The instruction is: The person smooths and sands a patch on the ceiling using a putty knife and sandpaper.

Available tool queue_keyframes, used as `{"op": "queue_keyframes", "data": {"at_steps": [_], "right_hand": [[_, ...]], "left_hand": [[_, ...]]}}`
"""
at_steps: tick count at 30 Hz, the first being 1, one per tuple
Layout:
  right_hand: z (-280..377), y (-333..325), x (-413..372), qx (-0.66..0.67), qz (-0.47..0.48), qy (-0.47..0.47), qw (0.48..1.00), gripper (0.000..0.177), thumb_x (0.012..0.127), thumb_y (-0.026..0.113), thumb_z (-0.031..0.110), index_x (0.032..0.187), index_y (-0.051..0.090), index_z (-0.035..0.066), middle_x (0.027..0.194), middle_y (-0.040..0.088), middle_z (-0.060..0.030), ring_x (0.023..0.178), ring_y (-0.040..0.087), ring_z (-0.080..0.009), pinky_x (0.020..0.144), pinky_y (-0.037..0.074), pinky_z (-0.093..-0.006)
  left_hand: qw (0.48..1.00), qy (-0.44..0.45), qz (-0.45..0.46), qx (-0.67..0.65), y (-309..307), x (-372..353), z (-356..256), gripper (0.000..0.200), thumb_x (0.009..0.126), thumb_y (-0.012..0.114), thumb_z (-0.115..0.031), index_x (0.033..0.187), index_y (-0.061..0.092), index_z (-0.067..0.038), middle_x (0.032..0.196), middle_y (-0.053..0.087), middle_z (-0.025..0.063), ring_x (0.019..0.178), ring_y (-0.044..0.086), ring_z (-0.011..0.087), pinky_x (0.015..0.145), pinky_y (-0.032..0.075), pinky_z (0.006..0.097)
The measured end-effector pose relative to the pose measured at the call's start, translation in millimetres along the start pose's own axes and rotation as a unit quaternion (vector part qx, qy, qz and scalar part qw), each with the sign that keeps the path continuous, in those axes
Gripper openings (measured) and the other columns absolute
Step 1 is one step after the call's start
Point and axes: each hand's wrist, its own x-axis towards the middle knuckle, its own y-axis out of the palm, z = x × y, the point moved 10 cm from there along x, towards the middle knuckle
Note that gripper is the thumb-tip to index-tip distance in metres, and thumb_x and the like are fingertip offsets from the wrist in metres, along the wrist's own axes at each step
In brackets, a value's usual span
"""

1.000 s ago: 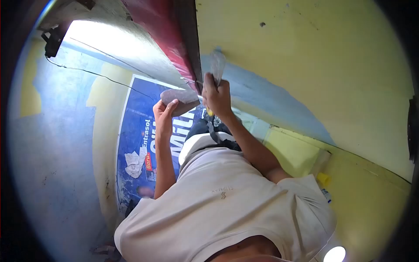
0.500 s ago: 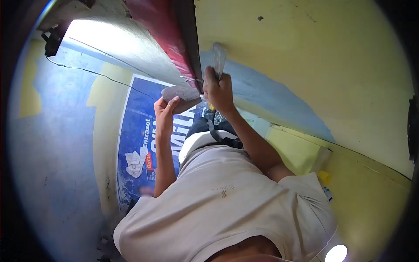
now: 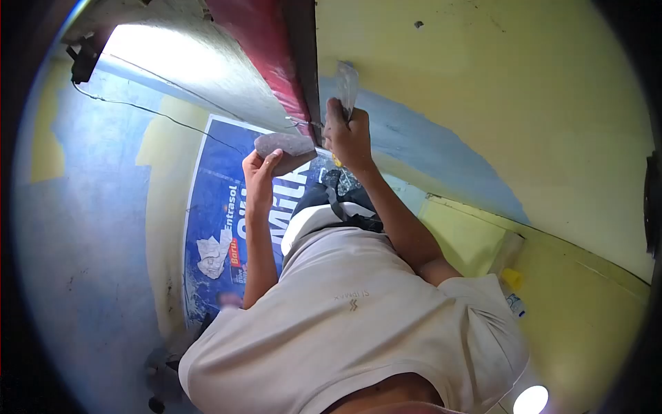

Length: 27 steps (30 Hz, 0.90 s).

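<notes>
My left hand (image 3: 258,169) is closed around a folded grey sheet (image 3: 286,144) that looks like sandpaper, with the thumb on its near face. The sheet's right corner reaches the lower end of the dark edge (image 3: 308,76) of a red panel (image 3: 265,48). To the right of that edge, my right hand (image 3: 350,138) is wrapped round a narrow, clear, plastic-looking piece (image 3: 347,86) that sticks up from the fist in front of the yellow wall. Its lower part is hidden by the fingers. A small yellow bit (image 3: 336,160) shows just below this hand.
A blue printed banner (image 3: 214,165) lies below on the left, with crumpled white paper (image 3: 212,257) on it. A thin cable (image 3: 158,115) runs across the left side. The yellow wall (image 3: 483,83) with a blue-grey patch (image 3: 441,145) rises on the right.
The clear piece and my right hand have tilted and shifted slightly. My left hand and the grey sheet have moved up a little. Both grips are unchanged.
</notes>
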Motion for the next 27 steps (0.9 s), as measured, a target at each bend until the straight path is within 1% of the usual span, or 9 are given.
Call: {"op": "queue_keyframes", "data": {"at_steps": [4, 7, 11, 12, 15, 17, 20, 24, 27], "right_hand": [[-2, 3, -16, 0.047, -0.021, 0.085, 0.995, 0.049, 0.105, 0.055, 0.032, 0.063, 0.041, 0.01, 0.049, 0.037, 0.0043, 0.037, 0.035, -0.0052, 0.036, 0.026, -0.0272], [20, 10, -14, 0.052, -0.006, 0.07, 0.996, 0.049, 0.104, 0.056, 0.033, 0.063, 0.041, 0.011, 0.049, 0.037, 0.0046, 0.037, 0.035, -0.0054, 0.036, 0.027, -0.0265], [-15, 5, -19, 0.061, -0.032, 0.103, 0.992, 0.049, 0.104, 0.057, 0.032, 0.063, 0.04, 0.011, 0.05, 0.036, 0.0044, 0.038, 0.035, -0.0051, 0.037, 0.027, -0.0262], [-7, 8, -23, 0.077, -0.027, 0.12, 0.989, 0.049, 0.104, 0.056, 0.033, 0.063, 0.04, 0.012, 0.05, 0.036, 0.0046, 0.038, 0.035, -0.0053, 0.037, 0.027, -0.0262], [16, 16, -21, 0.099, -0.004, 0.095, 0.991, 0.05, 0.104, 0.056, 0.035, 0.063, 0.04, 0.012, 0.05, 0.036, 0.0045, 0.038, 0.036, -0.0062, 0.037, 0.029, -0.0266], [0, 9, -19, 0.084, -0.008, 0.113, 0.99, 0.051, 0.104, 0.055, 0.036, 0.062, 0.04, 0.011, 0.05, 0.036, 0.0039, 0.037, 0.036, -0.0075, 0.036, 0.03, -0.0281], [-5, 10, -29, 0.098, -0.006, 0.147, 0.984, 0.051, 0.104, 0.055, 0.036, 0.063, 0.04, 0.011, 0.05, 0.036, 0.0035, 0.036, 0.036, -0.0081, 0.036, 0.031, -0.0284], [-12, 7, -21, 0.088, -0.014, 0.109, 0.99, 0.049, 0.104, 0.057, 0.036, 0.064, 0.041, 0.011, 0.051, 0.038, 0.0037, 0.037, 0.037, -0.0071, 0.036, 0.03, -0.0283], [-17, 5, -20, 0.084, -0.006, 0.122, 0.989, 0.048, 0.103, 0.058, 0.034, 0.065, 0.041, 0.012, 0.053, 0.039, 0.0042, 0.039, 0.037, -0.006, 0.037, 0.029, -0.0278]], "left_hand": [[1.0, -0.01, 0.0, -0.005, 2, 0, 0, 0.018, 0.094, 0.068, -0.01, 0.106, 0.068, 0.003, 0.094, 0.071, 0.0042, 0.082, 0.065, 0.0086, 0.077, 0.051, 0.0243], [1.0, -0.021, 0.016, -0.008, 2, 1, 2, 0.019, 0.093, 0.069, -0.011, 0.106, 0.068, 0.002, 0.096, 0.071, 0.0043, 0.083, 0.065, 0.0094, 0.078, 0.051, 0.0251], [1.0, -0.012, 0.012, -0.015, 5, 2, -2, 0.019, 0.094, 0.069, -0.012, 0.107, 0.068, 0.002, 0.095, 0.071, 0.0033, 0.083, 0.064, 0.0083, 0.078, 0.051, 0.0251], [1.0, -0.012, 0.016, -0.015, 4, 3, -1, 0.02, 0.093, 0.07, -0.012, 0.107, 0.068, 0.002, 0.095, 0.071, 0.0033, 0.084, 0.064, 0.0085, 0.08, 0.05, 0.0254], [0.999, -0.027, 0.028, -0.008, 0, 2, 6, 0.019, 0.093, 0.07, -0.011, 0.106, 0.068, 0.002, 0.097, 0.071, 0.0037, 0.087, 0.065, 0.0094, 0.083, 0.05, 0.0257], [1.0, -0.004, 0.018, -0.011, 1, 5, 1, 0.018, 0.093, 0.069, -0.011, 0.105, 0.068, 0.002, 0.096, 0.071, 0.0032, 0.085, 0.064, 0.0089, 0.081, 0.05, 0.0256], [1.0, -0.005, 0.008, -0.021, 5, 0, -3, 0.018, 0.094, 0.069, -0.012, 0.105, 0.068, 0.002, 0.095, 0.071, 0.0027, 0.084, 0.064, 0.0085, 0.079, 0.05, 0.0254], [1.0, -0.002, 0.012, -0.009, 2, 0, -2, 0.019, 0.094, 0.068, -0.012, 0.106, 0.068, 0.003, 0.097, 0.071, 0.0043, 0.085, 0.065, 0.0095, 0.08, 0.051, 0.0255], [1.0, 0.001, 0.011, -0.023, 2, 1, -1, 0.018, 0.095, 0.068, -0.011, 0.106, 0.068, 0.003, 0.096, 0.071, 0.004, 0.084, 0.065, 0.0093, 0.08, 0.05, 0.0254]]}}
